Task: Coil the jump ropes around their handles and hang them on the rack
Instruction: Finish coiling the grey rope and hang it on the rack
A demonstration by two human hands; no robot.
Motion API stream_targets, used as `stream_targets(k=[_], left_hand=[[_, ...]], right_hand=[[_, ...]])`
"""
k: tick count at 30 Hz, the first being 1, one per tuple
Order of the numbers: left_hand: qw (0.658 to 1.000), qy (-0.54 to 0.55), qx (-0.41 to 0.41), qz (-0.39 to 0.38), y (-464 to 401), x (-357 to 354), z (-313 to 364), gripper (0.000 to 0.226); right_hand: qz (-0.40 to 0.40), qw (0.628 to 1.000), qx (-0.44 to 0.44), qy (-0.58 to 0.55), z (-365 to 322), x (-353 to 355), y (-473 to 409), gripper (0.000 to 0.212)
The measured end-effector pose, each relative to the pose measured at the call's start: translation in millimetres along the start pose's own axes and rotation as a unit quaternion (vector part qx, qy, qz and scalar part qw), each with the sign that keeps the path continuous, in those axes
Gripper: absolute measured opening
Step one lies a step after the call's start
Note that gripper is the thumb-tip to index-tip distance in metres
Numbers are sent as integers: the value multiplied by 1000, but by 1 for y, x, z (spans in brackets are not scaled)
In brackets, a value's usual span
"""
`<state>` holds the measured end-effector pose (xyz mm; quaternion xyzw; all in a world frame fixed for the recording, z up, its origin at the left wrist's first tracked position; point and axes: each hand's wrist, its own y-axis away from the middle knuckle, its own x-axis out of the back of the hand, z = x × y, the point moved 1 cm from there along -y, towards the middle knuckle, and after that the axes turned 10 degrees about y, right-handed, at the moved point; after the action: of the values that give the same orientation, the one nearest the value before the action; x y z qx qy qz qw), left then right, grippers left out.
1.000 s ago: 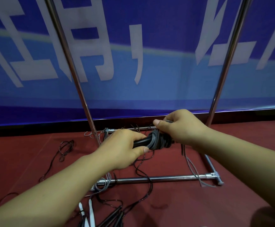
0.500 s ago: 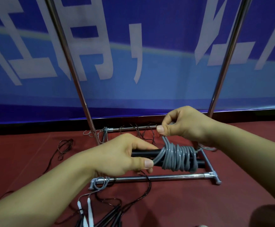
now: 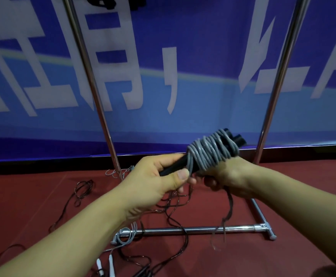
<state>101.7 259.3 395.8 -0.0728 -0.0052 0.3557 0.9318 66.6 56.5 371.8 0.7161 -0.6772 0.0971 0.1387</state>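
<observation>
A blue banner (image 3: 183, 86) with large white characters fills the whole back of the view, its lower edge meeting the red floor (image 3: 283, 256) along a dark strip. One metal rack (image 3: 193, 229) stands before it: two slanted uprights rise out of the top of the frame, one on each side, and two floor bars show, a near crossbar and a side bar running back from its right end. Between the uprights the room is open. High at the top edge, a dark bundle (image 3: 107, 3) hangs, cut off by the frame, so its make cannot be told.

Two hands work in the middle, above the rack's base. The left hand (image 3: 153, 182) grips the lower end of a pair of black handles (image 3: 175, 164), fingers curled round them and thumb pressed along the near side. The grey jump rope (image 3: 211, 152) is wound round those handles in many turns, the bundle tilted up to the right, its two black handle ends (image 3: 235, 137) clear of the coil. The right hand (image 3: 229, 174) sits under the coil with fingers curled; it looks to hold the rope's loose tail, though the contact is hidden.

On the floor lie loose dark ropes (image 3: 83, 190) in tangles left of and under the rack, a grey rope (image 3: 123, 236) looped at the crossbar's left end, and two white handles (image 3: 105, 266) at the bottom edge.
</observation>
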Motion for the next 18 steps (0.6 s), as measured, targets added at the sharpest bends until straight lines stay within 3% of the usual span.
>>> stream_targets(k=[6,18], left_hand=[[991,25,15,134,-4,5,-5,24],[960,4,85,267,-12,15,-16,14]], right_hand=[[40,998,-49,14,-13,-3,0,24],[8,994,-41,102,-26,-15,2,24]])
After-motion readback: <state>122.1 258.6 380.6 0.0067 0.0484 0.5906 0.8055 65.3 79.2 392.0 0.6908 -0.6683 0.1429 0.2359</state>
